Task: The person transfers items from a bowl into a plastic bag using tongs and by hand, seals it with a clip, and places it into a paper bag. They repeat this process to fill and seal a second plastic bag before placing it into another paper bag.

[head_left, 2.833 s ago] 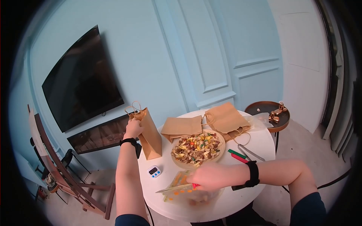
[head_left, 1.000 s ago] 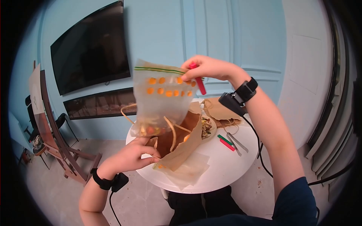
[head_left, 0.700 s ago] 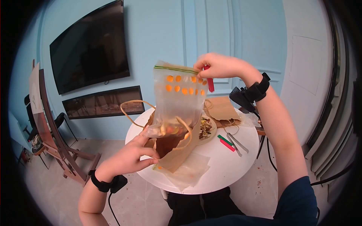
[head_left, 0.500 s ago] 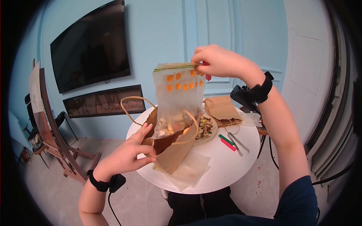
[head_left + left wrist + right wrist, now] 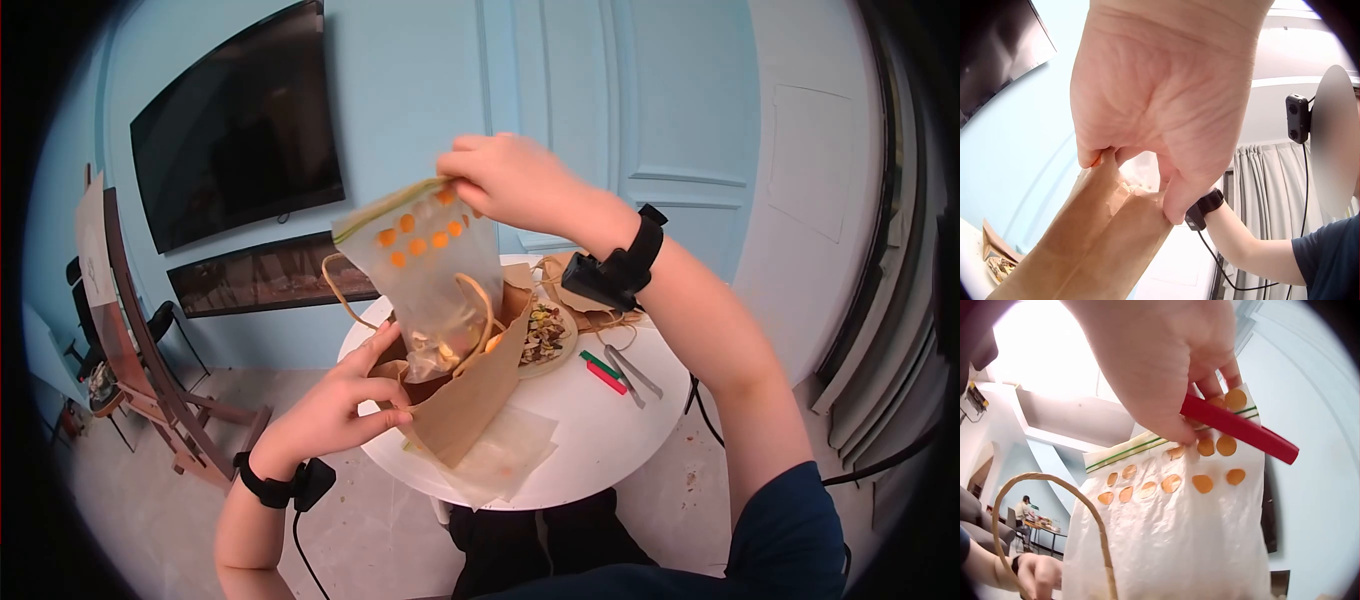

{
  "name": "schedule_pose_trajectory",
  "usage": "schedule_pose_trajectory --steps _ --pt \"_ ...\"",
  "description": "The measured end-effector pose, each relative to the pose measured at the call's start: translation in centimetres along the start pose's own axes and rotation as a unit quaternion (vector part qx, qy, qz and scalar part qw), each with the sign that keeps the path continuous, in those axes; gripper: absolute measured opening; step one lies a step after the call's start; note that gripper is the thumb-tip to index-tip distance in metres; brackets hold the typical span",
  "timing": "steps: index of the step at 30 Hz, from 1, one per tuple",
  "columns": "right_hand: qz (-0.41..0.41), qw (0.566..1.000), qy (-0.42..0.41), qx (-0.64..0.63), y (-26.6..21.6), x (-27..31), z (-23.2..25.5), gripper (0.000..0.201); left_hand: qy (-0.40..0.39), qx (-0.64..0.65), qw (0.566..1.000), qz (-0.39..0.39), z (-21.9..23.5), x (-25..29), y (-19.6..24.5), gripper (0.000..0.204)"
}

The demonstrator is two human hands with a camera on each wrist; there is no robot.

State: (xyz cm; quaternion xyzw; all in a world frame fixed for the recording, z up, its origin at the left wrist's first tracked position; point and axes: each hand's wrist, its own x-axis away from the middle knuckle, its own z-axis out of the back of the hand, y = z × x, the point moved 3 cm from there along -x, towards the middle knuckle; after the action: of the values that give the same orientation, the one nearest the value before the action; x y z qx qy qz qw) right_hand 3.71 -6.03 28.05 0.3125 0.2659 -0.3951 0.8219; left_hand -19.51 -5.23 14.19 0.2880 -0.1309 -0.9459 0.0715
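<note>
My left hand (image 5: 335, 408) grips the near-left rim of a brown kraft paper bag (image 5: 475, 400) that stands tilted on the round white table (image 5: 620, 440), its mouth open. With my right hand (image 5: 525, 185) I pinch the top corner of a clear zip bag (image 5: 435, 275) printed with orange dots. Its lower end, holding mixed chips or dried pieces, hangs inside the paper bag's mouth. The right wrist view shows a long red bag clip (image 5: 1241, 431) held against the palm by the same hand. In the left wrist view, fingers and thumb pinch the paper rim (image 5: 1129, 194).
A round tray of mixed dried pieces (image 5: 545, 335) sits behind the paper bag. Right of it lie a green clip (image 5: 597, 363), another red clip (image 5: 607, 378) and metal tongs (image 5: 630, 372). An empty-looking plastic bag (image 5: 505, 455) lies in front; folded paper bags (image 5: 580, 300) lie behind.
The paper bag, earlier upright at the left, is now tipped toward me. The zip bag was lifted off the table, lowered into the paper bag's mouth, and just now swung left and tilted.
</note>
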Motion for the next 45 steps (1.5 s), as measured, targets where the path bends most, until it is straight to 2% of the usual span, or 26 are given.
schedule_pose_trajectory --steps 2,4,5,7,8,10,11,13,14,16,21,24,26,27,29,30,32,33,34,36,37,38,40,41,42,45 --pt "0.001 0.999 -0.031 0.041 0.2 0.2 -0.5 0.013 0.008 -0.018 1.0 0.002 0.1 0.2 -0.2 0.01" --pt "0.008 0.99 -0.134 -0.037 -0.5 1.0 -1.8 0.013 0.004 0.057 0.998 0.032 0.1 -0.1 -0.5 0.011" --pt "0.008 0.99 -0.135 -0.037 -1.2 1.0 -1.9 0.013 0.003 0.058 0.998 0.032 0.2 -0.2 -0.6 0.011" --pt "-0.044 0.97 -0.215 -0.101 -2.6 0.7 -2.4 0.015 -0.043 0.097 0.988 0.113 0.0 -0.4 -1.2 0.008" --pt "-0.046 0.971 -0.214 -0.101 -2.5 0.6 -2.7 0.015 -0.045 0.097 0.988 0.112 0.2 -0.5 -1.0 0.008" --pt "-0.074 0.948 -0.22 -0.218 -1.9 0.6 -4.0 0.023 -0.045 0.144 0.971 0.184 0.4 -0.3 -1.0 0.009" --pt "-0.073 0.948 -0.218 -0.218 -1.5 0.7 -4.6 0.023 -0.045 0.142 0.971 0.185 0.4 -0.1 -1.3 0.009" --pt "-0.093 0.884 -0.323 -0.324 -1.0 1.6 -6.4 0.032 -0.006 0.067 0.992 0.108 0.4 0.3 -1.9 0.009" --pt "-0.092 0.885 -0.321 -0.325 -0.8 1.9 -6.6 0.032 -0.007 0.065 0.992 0.108 0.2 0.5 -1.9 0.009" --pt "-0.157 0.875 -0.285 -0.358 0.1 2.5 -6.7 0.041 0.052 0.081 0.992 0.08 0.2 0.7 -1.8 0.009" --pt "-0.198 0.887 -0.304 -0.285 2.6 3.7 -6.6 0.053 0.021 0.066 0.995 0.076 0.1 0.9 -2.2 0.008" --pt "-0.182 0.814 -0.47 -0.289 0.8 5.4 -5.5 0.055 0.032 0.078 0.993 0.087 0.1 0.9 -2.2 0.008" --pt "-0.148 0.849 -0.47 -0.19 0.1 6.2 -6.2 0.053 0.039 0.086 0.991 0.093 0.1 0.9 -2.4 0.009" --pt "-0.148 0.848 -0.472 -0.189 -0.2 6.4 -6.2 0.053 0.038 0.076 0.993 0.085 0.0 0.9 -2.5 0.009" --pt "-0.116 0.868 -0.466 -0.126 -0.5 7.2 -6.1 0.034 0.034 0.068 0.994 0.079 0.0 0.7 -2.5 0.009" --pt "-0.117 0.867 -0.467 -0.127 -0.3 7.8 -6.6 0.034 0.036 0.074 0.992 0.091 0.2 0.5 -2.4 0.009" --pt "0.019 0.965 -0.217 -0.146 -0.7 7.6 -6.3 0.025 0.039 0.081 0.991 0.102 0.4 0.2 -2.3 0.009" --pt "-0.026 0.947 -0.295 -0.127 -1.1 7.9 -6.1 0.031 0.04 0.08 0.991 0.104 0.5 0.1 -2.3 0.009" --pt "-0.024 0.947 -0.296 -0.126 -0.8 7.7 -6.4 0.031 0.039 0.077 0.991 0.106 0.6 0.1 -2.3 0.009" --pt "-0.156 0.86 -0.467 -0.133 0.2 8.1 -7.7 0.043 0.041 0.069 0.991 0.104 0.6 -0.1 -2.6 0.009" --pt "-0.209 0.85 -0.476 -0.082 0.9 8.0 -7.5 0.052 0.047 0.061 0.992 0.098 0.7 -0.4 -2.7 0.01" --pt "-0.212 0.85 -0.475 -0.082 1.5 8.0 -7.8 0.052 0.044 0.062 0.992 0.096 0.7 -0.5 -2.6 0.01" --pt "-0.227 0.826 -0.494 -0.151 3.3 8.5 -9.9 0.053 0.061 0.07 0.988 0.122 1.0 -0.8 -2.8 0.009" --pt "-0.278 0.792 -0.516 -0.173 3.5 8.3 -10.4 0.047 0.049 0.043 0.991 0.113 1.1 -0.9 -2.9 0.009" --pt "-0.278 0.792 -0.515 -0.174 3.6 8.2 -10.8 0.047 0.048 0.042 0.991 0.113 1.1 -1.0 -2.9 0.009" --pt "-0.351 0.697 -0.575 -0.245 3.3 8.4 -11.7 0.033 0.034 0.046 0.995 0.086 1.1 -1.3 -2.6 0.009"
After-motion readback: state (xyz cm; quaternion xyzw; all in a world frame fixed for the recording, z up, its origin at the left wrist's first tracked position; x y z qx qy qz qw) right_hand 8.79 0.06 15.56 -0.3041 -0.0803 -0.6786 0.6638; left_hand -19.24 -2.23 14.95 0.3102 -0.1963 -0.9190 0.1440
